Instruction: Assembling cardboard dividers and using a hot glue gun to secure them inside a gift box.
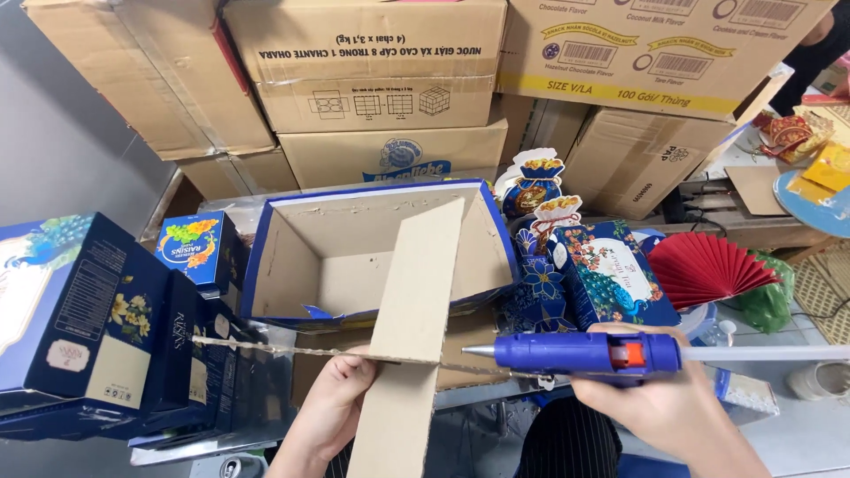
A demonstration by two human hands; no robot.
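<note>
My left hand (pixel 332 403) holds a crossed pair of brown cardboard strips (pixel 414 305) from below, one strip upright and one lying flat. My right hand (pixel 660 398) grips a blue hot glue gun (pixel 589 352) with a white glue stick out of its back. The gun's metal tip points left and sits at the joint where the two strips cross. Behind the strips lies an open blue box (pixel 354 252) with a bare brown inside, tilted toward me.
Blue printed gift boxes (pixel 80 310) stand at the left and a peacock-patterned one (pixel 611 270) at the right. A red paper fan (pixel 708 265) lies further right. Large brown cartons (pixel 372 71) are stacked along the back.
</note>
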